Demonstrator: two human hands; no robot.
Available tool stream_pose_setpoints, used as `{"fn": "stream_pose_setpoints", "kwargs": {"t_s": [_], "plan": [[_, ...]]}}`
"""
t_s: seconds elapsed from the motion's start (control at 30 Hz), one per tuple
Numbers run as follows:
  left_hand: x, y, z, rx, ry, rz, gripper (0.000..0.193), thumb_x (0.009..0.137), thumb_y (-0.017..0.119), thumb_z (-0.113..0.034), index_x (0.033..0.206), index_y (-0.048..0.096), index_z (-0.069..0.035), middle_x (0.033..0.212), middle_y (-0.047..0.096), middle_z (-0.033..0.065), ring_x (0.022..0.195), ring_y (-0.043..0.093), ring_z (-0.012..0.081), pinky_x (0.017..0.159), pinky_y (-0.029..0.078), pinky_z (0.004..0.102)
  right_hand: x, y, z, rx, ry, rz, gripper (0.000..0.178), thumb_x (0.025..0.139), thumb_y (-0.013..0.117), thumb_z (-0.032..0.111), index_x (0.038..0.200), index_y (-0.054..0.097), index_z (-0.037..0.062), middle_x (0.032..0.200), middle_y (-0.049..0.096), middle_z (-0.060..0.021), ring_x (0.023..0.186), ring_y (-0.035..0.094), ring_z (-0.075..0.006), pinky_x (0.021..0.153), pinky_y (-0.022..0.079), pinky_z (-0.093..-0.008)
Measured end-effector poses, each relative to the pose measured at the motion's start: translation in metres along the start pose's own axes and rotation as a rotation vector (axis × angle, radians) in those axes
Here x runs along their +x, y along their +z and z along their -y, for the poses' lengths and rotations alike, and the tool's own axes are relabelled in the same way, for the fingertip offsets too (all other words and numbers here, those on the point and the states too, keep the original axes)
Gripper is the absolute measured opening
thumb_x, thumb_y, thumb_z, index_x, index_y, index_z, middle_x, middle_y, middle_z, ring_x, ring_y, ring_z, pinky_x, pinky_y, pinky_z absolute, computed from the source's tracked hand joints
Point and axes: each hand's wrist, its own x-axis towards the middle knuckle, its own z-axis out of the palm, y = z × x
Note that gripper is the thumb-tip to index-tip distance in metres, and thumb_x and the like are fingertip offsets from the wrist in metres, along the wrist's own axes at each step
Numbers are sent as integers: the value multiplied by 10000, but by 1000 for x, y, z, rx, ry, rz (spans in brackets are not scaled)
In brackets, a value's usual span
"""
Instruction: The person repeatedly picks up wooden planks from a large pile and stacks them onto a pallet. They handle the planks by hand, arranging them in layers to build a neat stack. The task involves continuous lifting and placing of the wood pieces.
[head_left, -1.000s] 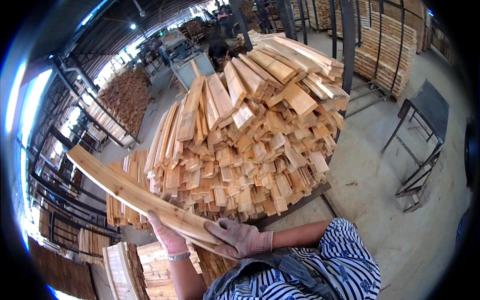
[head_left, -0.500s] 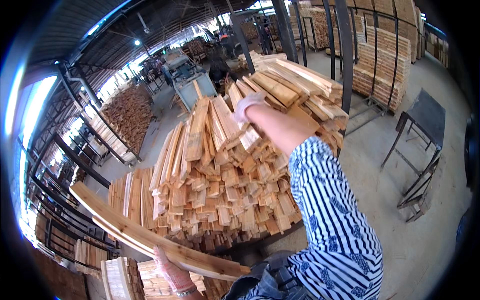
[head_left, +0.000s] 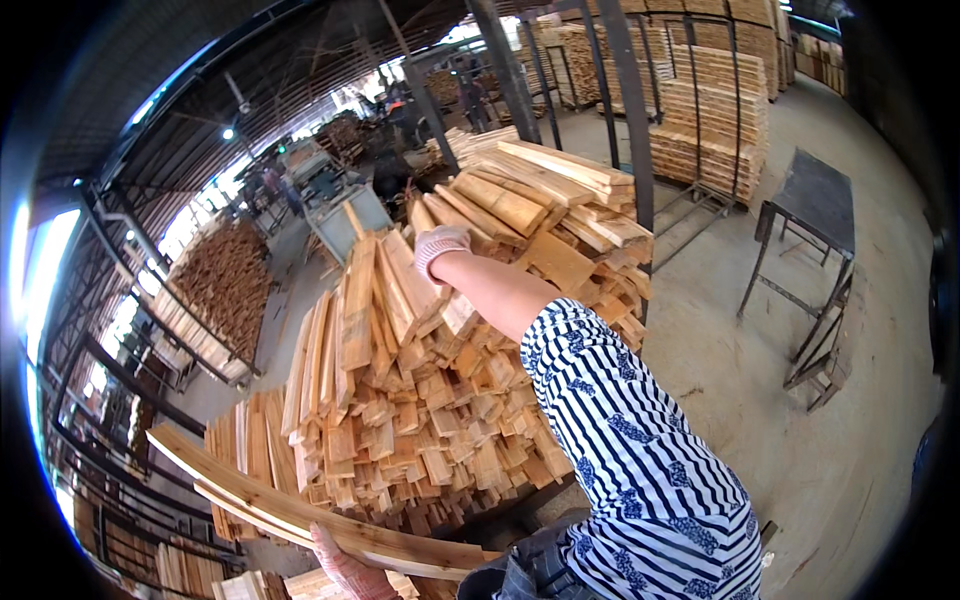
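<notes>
My left hand (head_left: 348, 566), in a pinkish glove, is closed around long wooden boards (head_left: 290, 511) at the lower left. They slant up to the left, at least two stacked together, their near end by my waist. My right arm, in a striped sleeve, reaches forward over a large pile of sawn boards (head_left: 470, 385). At its top my right hand (head_left: 442, 246), in a pale glove, is closed over a wooden board (head_left: 420, 213) whose far end pokes out beyond the fingers. My palm and the fingers' undersides are hidden.
A dark metal table (head_left: 815, 200) stands to the right on the concrete floor. Black upright posts (head_left: 628, 110) rise beside the pile, with strapped lumber stacks (head_left: 705, 120) behind. A grey machine (head_left: 350, 222) sits beyond the pile, and another wood stack (head_left: 215, 290) is at the left.
My view has turned right, shifting the scene leftward. My right hand has closed over a board on the pile top. My left hand still holds its boards.
</notes>
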Motion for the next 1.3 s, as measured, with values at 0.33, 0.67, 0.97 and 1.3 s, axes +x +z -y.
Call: {"fn": "stream_pose_setpoints", "kwargs": {"t_s": [0.33, 0.67, 0.97, 1.3], "plan": [[21, 44, 12, 93, -76, 141, 688, 886, 703, -565, 1282, 556, -22, 1093, 593, 96, 975, 592, 226, 843, 516, 377, 30, -47, -80, 252, -434, -21, 363, 857, 640, 278, 1111, 732, 34, 1090, 733, -171, 929, 715, -334, 842, 565, -428], [31, 14, 22, -30, -10, 81, 656, 895, 717, -510, 1297, 551, -19, 1103, 605, 98, 975, 601, 225, 852, 529, 385, -24, -136, -234, -82, 168, -51, 809, 878, 711, 450, 1502, 407, 34, 1366, 594, -256, 1245, 600, -368, 1053, 485, -438], [37, 34, 32, 23, -80, 120, 543, 932, 675, -464, 1215, 574, -11, 993, 636, 114, 842, 645, 230, 778, 555, 369, -21, -133, -239, -105, 225, 129, 793, 817, 728, 293, 1478, 409, -7, 1329, 610, -252, 1080, 672, -363, 906, 571, -439], [58, 53, 25, -32, -119, 311, 687, 956, 624, -516, 1319, 509, 55, 1073, 634, 164, 943, 637, 276, 869, 549, 392, -204, -161, -192, 939, -139, 53, 1009, 820, 816, 335, 1592, 229, 60, 1522, 395, -305, 1369, 468, -369, 1064, 499, -472]]}}
